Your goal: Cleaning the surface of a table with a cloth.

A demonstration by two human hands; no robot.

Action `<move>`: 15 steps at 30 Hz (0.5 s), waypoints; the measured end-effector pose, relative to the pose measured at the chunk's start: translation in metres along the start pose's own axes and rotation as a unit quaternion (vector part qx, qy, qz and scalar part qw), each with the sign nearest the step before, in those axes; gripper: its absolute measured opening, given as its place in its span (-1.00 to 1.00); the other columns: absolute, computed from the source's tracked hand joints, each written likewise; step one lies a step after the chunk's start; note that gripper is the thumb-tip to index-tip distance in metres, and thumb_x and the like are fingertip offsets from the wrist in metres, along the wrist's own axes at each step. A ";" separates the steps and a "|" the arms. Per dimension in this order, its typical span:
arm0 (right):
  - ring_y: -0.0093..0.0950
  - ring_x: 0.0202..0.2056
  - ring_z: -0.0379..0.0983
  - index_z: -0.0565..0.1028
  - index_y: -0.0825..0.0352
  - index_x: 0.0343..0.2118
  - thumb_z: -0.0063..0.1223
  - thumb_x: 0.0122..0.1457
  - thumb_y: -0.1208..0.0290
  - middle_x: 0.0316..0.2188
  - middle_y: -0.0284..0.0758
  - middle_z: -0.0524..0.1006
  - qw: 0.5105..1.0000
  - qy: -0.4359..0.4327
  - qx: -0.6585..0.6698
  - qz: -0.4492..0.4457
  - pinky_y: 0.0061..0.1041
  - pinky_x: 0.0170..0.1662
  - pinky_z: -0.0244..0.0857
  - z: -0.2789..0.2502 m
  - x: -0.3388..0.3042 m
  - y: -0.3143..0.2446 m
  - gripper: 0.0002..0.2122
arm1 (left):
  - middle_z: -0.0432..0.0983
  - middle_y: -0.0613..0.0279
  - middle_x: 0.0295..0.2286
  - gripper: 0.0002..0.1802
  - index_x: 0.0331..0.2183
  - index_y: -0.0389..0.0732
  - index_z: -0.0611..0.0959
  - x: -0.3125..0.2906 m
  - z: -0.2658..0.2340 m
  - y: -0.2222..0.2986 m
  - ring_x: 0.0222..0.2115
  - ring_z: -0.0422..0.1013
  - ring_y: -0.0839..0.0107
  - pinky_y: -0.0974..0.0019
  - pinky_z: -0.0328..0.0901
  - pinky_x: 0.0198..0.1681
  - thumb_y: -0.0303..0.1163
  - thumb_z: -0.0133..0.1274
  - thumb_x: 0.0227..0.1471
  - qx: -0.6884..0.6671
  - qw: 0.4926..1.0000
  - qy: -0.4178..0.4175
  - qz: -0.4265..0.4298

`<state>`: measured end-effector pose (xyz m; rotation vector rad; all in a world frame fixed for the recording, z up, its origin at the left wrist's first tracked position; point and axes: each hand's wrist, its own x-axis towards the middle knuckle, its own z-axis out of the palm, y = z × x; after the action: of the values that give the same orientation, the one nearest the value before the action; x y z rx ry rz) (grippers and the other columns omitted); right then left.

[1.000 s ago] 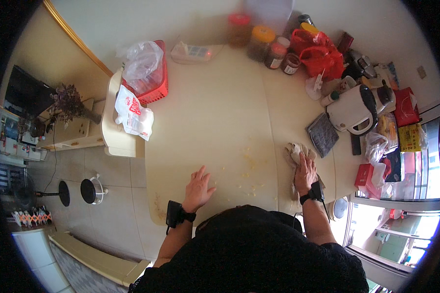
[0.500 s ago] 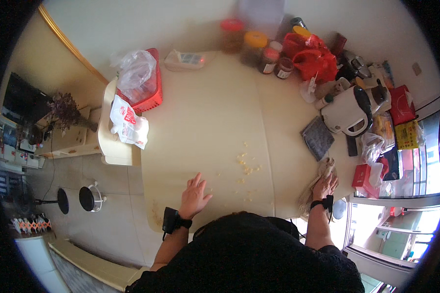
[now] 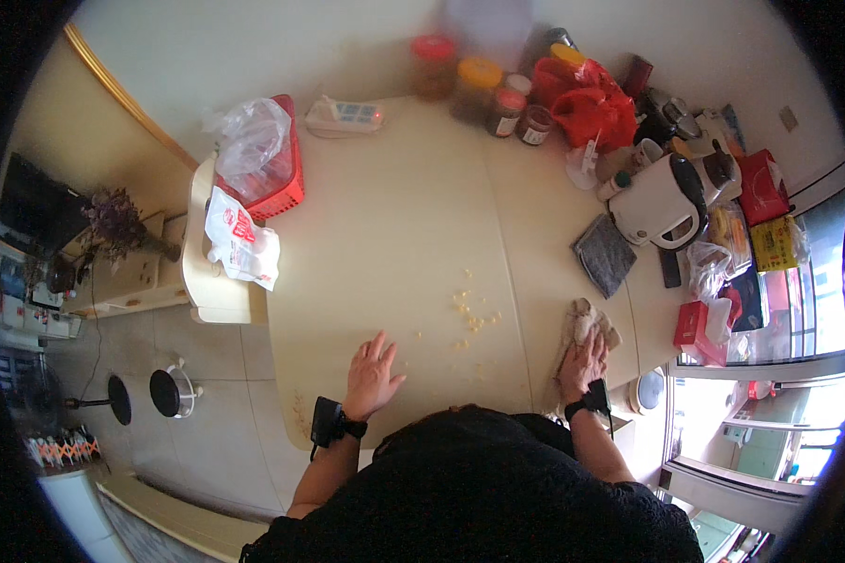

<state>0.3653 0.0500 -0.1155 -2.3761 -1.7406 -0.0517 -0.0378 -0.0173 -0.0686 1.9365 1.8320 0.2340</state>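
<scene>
My left hand (image 3: pixel 370 382) rests on the left part of the cream tabletop (image 3: pixel 394 235), its fingers spread and nothing in them. At the right, my right hand (image 3: pixel 584 366) holds a bunched beige cloth (image 3: pixel 592 324) against the table, palm down. Part of the cloth sticks out beyond the fingertips, and some is hidden under the hand. Small yellowish crumbs (image 3: pixel 471 321) lie scattered between my two hands. More brownish bits (image 3: pixel 298 418) show at the table's near left corner.
A red basket (image 3: pixel 296 188) with plastic bags and a white packet (image 3: pixel 242 239) stand at the left. Jars (image 3: pixel 479 89) and a red bag (image 3: pixel 591 108) line the back. A folded grey cloth (image 3: pixel 605 256), white appliance (image 3: pixel 655 202) and red tissue box (image 3: pixel 699 333) are at right.
My right hand has slid to the left with the cloth, nearer the crumbs. My left hand stays almost in place. The view has shifted slightly.
</scene>
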 end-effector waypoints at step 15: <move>-0.08 0.13 0.04 0.16 0.15 0.13 -0.06 0.03 0.39 0.15 -0.15 0.13 0.983 -0.033 0.028 -0.177 0.00 0.05 0.01 0.044 0.174 -0.149 -0.46 | -0.27 -0.09 0.19 -0.03 0.17 -0.13 0.03 -0.009 0.037 -0.032 0.18 -0.33 -0.22 -0.49 -0.32 0.02 -0.04 0.13 -0.18 0.029 0.991 0.039 -0.125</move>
<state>0.2741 0.2643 -0.1135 -2.0232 -2.1446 0.0245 -0.0517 -0.0339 -0.1139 1.7333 2.1323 0.1776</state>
